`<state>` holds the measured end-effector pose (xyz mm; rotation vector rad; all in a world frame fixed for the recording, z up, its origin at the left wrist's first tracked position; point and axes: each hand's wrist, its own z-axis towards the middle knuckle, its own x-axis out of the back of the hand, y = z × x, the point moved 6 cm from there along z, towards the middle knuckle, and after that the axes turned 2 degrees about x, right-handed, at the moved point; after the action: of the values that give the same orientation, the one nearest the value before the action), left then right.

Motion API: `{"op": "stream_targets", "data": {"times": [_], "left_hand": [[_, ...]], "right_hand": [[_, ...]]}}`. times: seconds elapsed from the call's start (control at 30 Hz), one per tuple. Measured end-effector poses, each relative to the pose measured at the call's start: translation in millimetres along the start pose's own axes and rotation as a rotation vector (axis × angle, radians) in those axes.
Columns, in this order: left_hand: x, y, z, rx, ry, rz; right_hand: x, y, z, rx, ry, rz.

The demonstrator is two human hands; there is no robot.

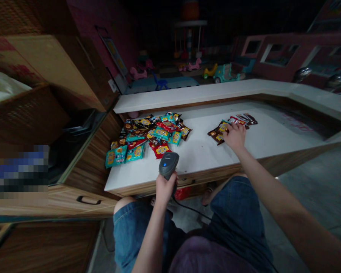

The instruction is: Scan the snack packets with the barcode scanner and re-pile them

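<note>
My left hand [166, 186] is wrapped round the handle of a dark grey barcode scanner [169, 162], raised in front of the counter's near edge with a blue light on its top. On the right part of the white counter, my right hand [235, 135] has its fingers bent onto a brown snack packet [216, 133]. Beyond its fingers lie a few more packets [246, 119], overlapping in a row. A loose pile of snack packets [159, 132] in teal, red, brown and black covers the left of the counter. The right fingertips are partly hidden.
A raised white ledge [199, 94] runs along the counter's back. Cardboard boxes [48, 64] and a woven basket [31, 113] stand at the left, above a wooden drawer [88, 201]. The scanner's cable [191, 209] hangs over my lap. Toy cars [226, 73] stand beyond.
</note>
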<state>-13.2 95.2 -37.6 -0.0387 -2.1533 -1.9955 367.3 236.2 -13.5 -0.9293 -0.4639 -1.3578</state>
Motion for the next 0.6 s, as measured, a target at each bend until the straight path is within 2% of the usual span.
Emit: {"op": "stream_targets", "data": {"times": [0.07, 0.17, 0.3, 0.4, 0.47, 0.53, 0.6], "left_hand": [[2.0, 1, 16, -0.054, 0.006, 0.019], [0.9, -4, 32, -0.089, -0.024, 0.017], [-2.2, -13, 32, -0.064, -0.067, 0.026], [-3.0, -12, 28, -0.076, -0.084, 0.043], [-3.1, -9, 27, -0.086, -0.092, 0.050], [-2.5, -8, 27, -0.083, -0.093, 0.049], [-1.8, -7, 27, -0.084, -0.091, 0.046]], "right_hand": [[-6, -24, -6, 0.076, 0.011, 0.109], [-22, -78, -13, 0.260, -0.091, 0.360], [-46, -156, -12, 0.381, -0.194, 0.603], [-63, -202, -2, 0.376, -0.271, 0.677], [-71, -222, 7, 0.337, -0.326, 0.717], [-77, -230, 14, 0.247, -0.369, 0.786], [-79, -226, 15, 0.148, -0.384, 0.835]]}}
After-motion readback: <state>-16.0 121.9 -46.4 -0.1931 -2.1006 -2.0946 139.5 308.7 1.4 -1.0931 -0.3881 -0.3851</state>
